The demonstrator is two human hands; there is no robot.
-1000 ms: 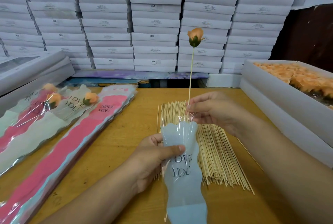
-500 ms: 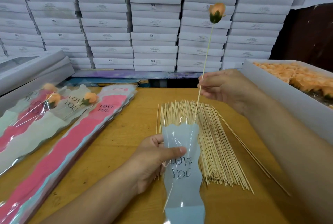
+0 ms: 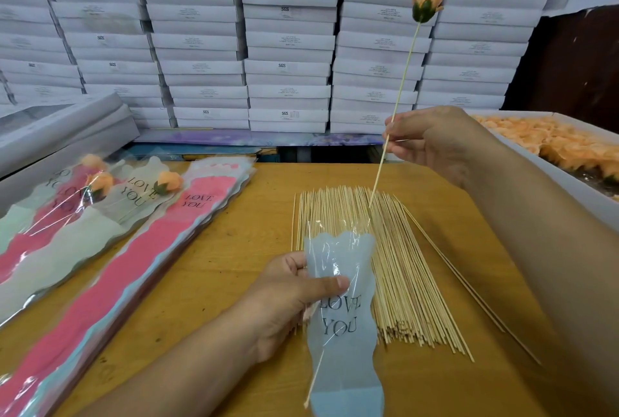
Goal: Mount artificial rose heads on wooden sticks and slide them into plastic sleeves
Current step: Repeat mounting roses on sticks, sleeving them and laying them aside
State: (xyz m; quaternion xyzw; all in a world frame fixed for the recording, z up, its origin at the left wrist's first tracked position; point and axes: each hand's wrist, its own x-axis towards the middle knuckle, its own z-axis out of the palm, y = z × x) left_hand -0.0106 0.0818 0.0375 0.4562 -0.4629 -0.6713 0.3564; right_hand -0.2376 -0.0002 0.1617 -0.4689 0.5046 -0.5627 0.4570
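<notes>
My left hand (image 3: pixel 288 296) grips a frosted blue plastic sleeve (image 3: pixel 341 326) printed "LOVE YOU", thumb across its front, held over the table. My right hand (image 3: pixel 432 141) pinches a wooden stick (image 3: pixel 403 74) that carries an orange rose head (image 3: pixel 428 1) high at the upper right. The stick slants down to the left into the sleeve's clear open top. Its lower end shows through the sleeve near the bottom left. A flat pile of bare wooden sticks (image 3: pixel 408 276) lies under and behind the sleeve.
A white box of orange rose heads (image 3: pixel 552 141) stands at the right. A stack of pink and blue sleeves (image 3: pixel 134 266) lies at the left, with finished sleeved roses (image 3: pixel 169 182) beyond it. White cartons (image 3: pixel 288 48) wall the back. One loose stick (image 3: pixel 469 289) lies right of the pile.
My right hand has risen up and to the right from the sleeve's mouth, and the rose head has swung up and right. My left hand and the sleeve have stayed put.
</notes>
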